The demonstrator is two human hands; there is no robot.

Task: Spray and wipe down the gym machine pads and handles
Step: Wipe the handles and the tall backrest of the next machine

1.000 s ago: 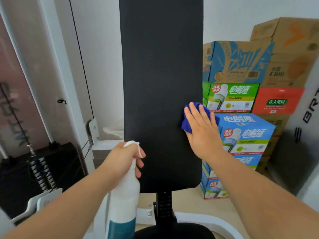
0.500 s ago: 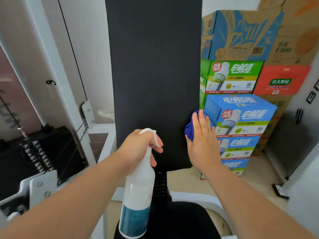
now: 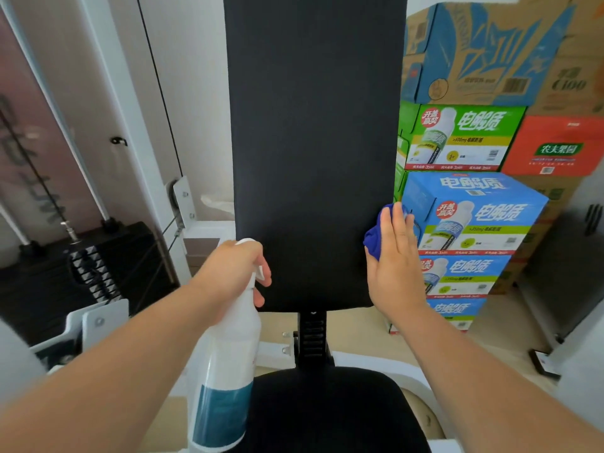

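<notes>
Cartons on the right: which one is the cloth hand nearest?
The top blue carton in the stack. The right hand with the blue cloth overlaps its left edge in the image; the green carton sits higher, the red one farther right.

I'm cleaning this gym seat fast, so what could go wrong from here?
1. The blue cloth sits at the back pad's right edge under a flat right hand; it could slip off.
2. The left hand holds the spray bottle aimed at the pad; an accidental squeeze might wet the drink boxes close beside it.
</notes>
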